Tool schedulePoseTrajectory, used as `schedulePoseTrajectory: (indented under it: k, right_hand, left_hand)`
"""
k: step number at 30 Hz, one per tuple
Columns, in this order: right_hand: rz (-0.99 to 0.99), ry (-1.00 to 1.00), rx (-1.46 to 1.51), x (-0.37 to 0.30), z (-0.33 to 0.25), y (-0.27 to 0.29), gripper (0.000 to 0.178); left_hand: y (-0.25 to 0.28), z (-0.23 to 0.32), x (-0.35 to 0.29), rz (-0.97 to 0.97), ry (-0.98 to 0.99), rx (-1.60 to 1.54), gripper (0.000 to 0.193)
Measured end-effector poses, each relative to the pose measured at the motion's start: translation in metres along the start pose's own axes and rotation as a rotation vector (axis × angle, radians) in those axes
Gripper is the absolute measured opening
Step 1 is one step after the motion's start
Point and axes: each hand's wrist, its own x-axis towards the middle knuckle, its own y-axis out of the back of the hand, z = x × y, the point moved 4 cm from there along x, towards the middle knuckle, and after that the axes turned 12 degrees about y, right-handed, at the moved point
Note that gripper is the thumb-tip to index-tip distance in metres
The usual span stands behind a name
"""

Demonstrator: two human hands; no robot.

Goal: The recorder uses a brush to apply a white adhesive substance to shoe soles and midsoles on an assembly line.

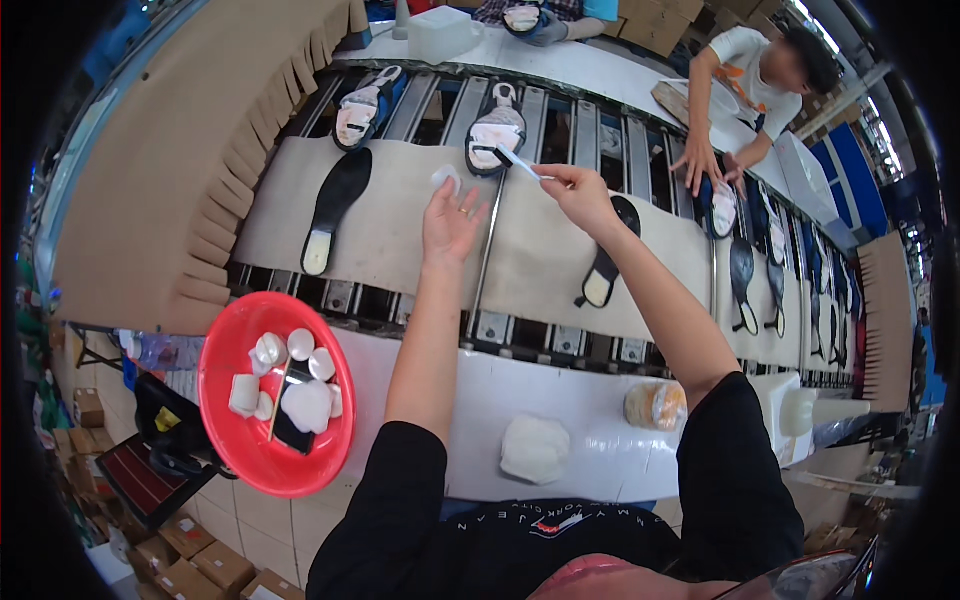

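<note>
My right hand point(580, 197) pinches a slim pale stick-like tool point(518, 160), its kind unclear. The tool's far end meets the whitish underside of a dark shoe upper on a last point(495, 135), lying bottom-up on the conveyor. Palm up, my left hand point(452, 222) holds a small translucent white round piece point(446, 178) at its fingertips, just left of that upper. A black outsole point(335, 212) with a pale heel patch lies to the left on the beige belt. Another black outsole point(604, 262) is partly hidden behind my right forearm.
Another upper point(357, 118) stands farther left. A red basin point(215, 400) holds white containers and pads. On the near white table are a white pad point(535, 449), a jar point(655, 406) and a white bottle point(800, 410). Co-workers' hands point(700, 160) reach over the line at the far right.
</note>
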Motion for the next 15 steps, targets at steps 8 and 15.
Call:
schedulePoseTrajectory:
  k: [8,15]
  right_hand:
    - [-0.028,0.026,-0.310,0.069,0.034,-0.041,0.020]
    - [0.256,0.285,-0.600,0.075,0.025,-0.036,0.017]
  left_hand:
    - [-0.005,0.003,0.046,-0.130,-0.023,-0.149,0.044]
    - [-0.016,0.006,0.044,-0.203,-0.016,-0.119,0.045]
